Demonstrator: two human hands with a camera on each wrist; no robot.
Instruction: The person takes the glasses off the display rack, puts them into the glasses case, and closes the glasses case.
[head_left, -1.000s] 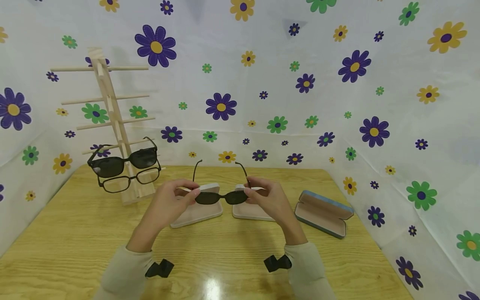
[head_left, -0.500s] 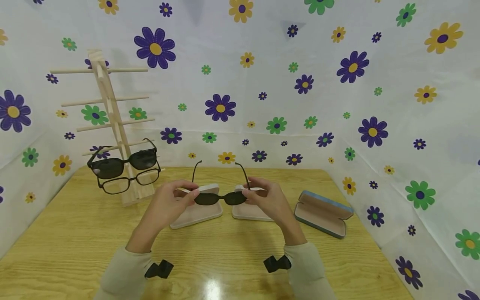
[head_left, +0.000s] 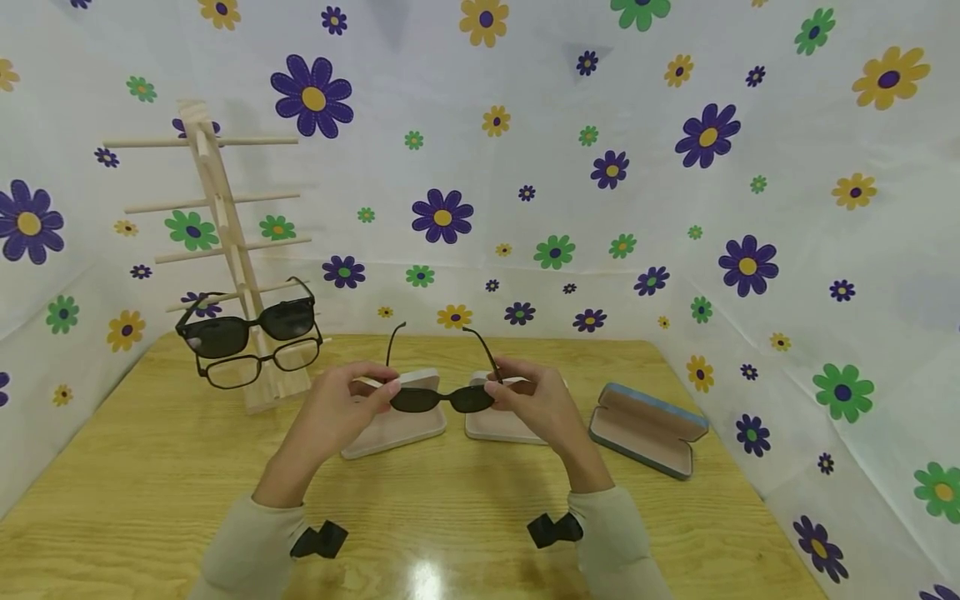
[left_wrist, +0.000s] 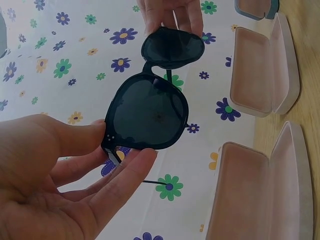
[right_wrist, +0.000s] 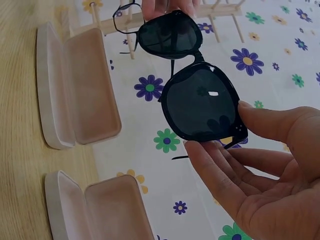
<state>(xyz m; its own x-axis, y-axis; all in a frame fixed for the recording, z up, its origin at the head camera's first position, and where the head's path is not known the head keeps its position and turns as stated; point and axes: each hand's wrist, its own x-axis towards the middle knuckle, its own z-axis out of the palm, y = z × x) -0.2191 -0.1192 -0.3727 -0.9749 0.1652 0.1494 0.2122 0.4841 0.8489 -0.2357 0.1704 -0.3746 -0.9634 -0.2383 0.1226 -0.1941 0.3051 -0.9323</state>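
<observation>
Black sunglasses [head_left: 417, 400] are held up between both hands in the head view, lenses facing me and temples unfolded away from me. My left hand [head_left: 341, 412] pinches the frame's left corner with thumb and fingers. At the opposite corner, my right hand [head_left: 542, 407] pinches the frame the same way. The left wrist view shows a dark lens [left_wrist: 150, 112] with the left thumb at its hinge. In the right wrist view, the other lens [right_wrist: 202, 102] has the right thumb at its edge. Behind the hands stand two open pale glasses cases [head_left: 397, 429], partly hidden.
A wooden glasses stand [head_left: 225, 208] rises at the back left. Dark sunglasses [head_left: 225, 336] and clear-lensed glasses [head_left: 234, 372] hang low on it. An open blue-green case [head_left: 645, 433] lies on the wooden table [head_left: 450, 517] at right. Flower-patterned cloth [head_left: 660, 100] encloses the back and sides.
The right-hand temple tip of the sunglasses has shifted slightly left. Both hands keep their hold, almost in place.
</observation>
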